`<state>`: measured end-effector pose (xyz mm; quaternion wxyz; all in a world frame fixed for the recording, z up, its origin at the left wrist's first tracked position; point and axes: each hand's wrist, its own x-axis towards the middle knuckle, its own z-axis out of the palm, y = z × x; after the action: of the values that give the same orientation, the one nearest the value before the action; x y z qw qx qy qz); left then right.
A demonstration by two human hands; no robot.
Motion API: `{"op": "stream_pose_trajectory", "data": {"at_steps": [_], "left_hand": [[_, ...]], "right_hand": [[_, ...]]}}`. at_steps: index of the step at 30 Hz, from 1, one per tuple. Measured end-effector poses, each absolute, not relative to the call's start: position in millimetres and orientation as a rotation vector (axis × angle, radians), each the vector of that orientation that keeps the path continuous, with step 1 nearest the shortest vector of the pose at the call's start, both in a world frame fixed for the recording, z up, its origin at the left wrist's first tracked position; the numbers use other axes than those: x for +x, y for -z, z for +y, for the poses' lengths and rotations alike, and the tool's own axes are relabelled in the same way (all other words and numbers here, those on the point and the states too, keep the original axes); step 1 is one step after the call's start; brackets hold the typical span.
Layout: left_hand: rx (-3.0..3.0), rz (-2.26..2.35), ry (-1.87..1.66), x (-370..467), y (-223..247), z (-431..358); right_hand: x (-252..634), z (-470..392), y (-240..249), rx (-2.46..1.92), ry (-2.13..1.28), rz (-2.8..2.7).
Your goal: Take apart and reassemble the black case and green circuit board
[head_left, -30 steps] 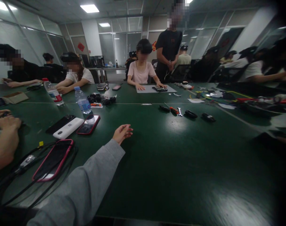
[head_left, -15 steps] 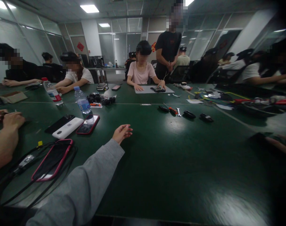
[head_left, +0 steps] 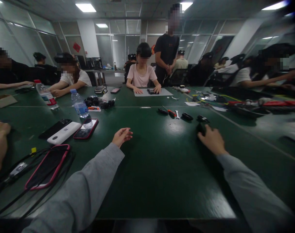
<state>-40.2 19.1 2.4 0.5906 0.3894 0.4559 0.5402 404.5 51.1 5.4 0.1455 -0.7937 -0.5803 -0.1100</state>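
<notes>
My left hand (head_left: 122, 136) hovers above the green table (head_left: 159, 168), fingers loosely bent and apart, holding nothing. Over on the right, my right hand (head_left: 212, 139) has a small black object (head_left: 201, 129) between thumb and fingers; its kind is too dark to make out. Just beyond that hand lies a black rounded item with a grey patch (head_left: 203, 118). Left of it, in a row, are another black rounded item (head_left: 187, 116), an open-end wrench (head_left: 177, 114), an orange-handled tool (head_left: 171, 113) and a black-handled tool (head_left: 163, 111).
Left of my arm lie a pink-edged phone (head_left: 47, 166) with black cables, a white power bank (head_left: 64, 133) and a red-edged phone (head_left: 86, 128). Two water bottles (head_left: 79, 103) stand behind. A co-worker's hand (head_left: 0, 136) is at far left. Across sits a person in pink (head_left: 142, 74).
My right hand has come into view from the right with a small black object. The camera has turned slightly right, shifting everything left. My left hand keeps its pose.
</notes>
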Motion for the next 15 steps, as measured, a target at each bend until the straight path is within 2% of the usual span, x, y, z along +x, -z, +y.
{"op": "stream_pose_trajectory", "data": {"at_steps": [5, 8, 11, 15], "left_hand": [[0.932, 1.103, -1.307, -37, 2, 21], [0.934, 1.117, -1.429, -33, 7, 23], [0.989, 1.120, -1.522, -32, 12, 26], [0.986, 1.095, -1.553, -33, 16, 29]], "right_hand": [[229, 30, -5, -1.639, 0.133, -2.165], [152, 3, -4, -1.330, 0.032, -2.295], [113, -18, -3, -1.197, -0.040, -2.324], [107, -25, -1, -1.157, -0.155, -2.234]]}}
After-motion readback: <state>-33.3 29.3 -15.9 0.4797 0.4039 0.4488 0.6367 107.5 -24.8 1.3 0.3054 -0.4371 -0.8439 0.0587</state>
